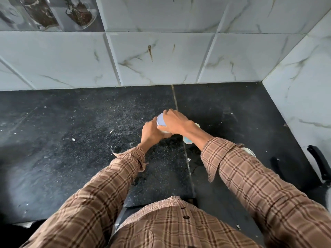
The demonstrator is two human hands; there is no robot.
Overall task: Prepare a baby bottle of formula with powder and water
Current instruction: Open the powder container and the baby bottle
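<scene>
Formula container [162,122], a small round one with a pale blue lid [161,119], stands near the middle of the dark surface [71,122]. On its left the left hand [151,133] grips the body, fingers curled round it. The right hand [174,122] lies over the lid from the right, fingers wrapped on its rim. I judge the step is opening the powder; the next move calls for a twist or a lift of the lid while the left hand keeps the body steady. Its long axis is about upright, lid pointing up and slightly left. Just right, under the right wrist, another small pale object [187,140] shows; I cannot tell what it is.
</scene>
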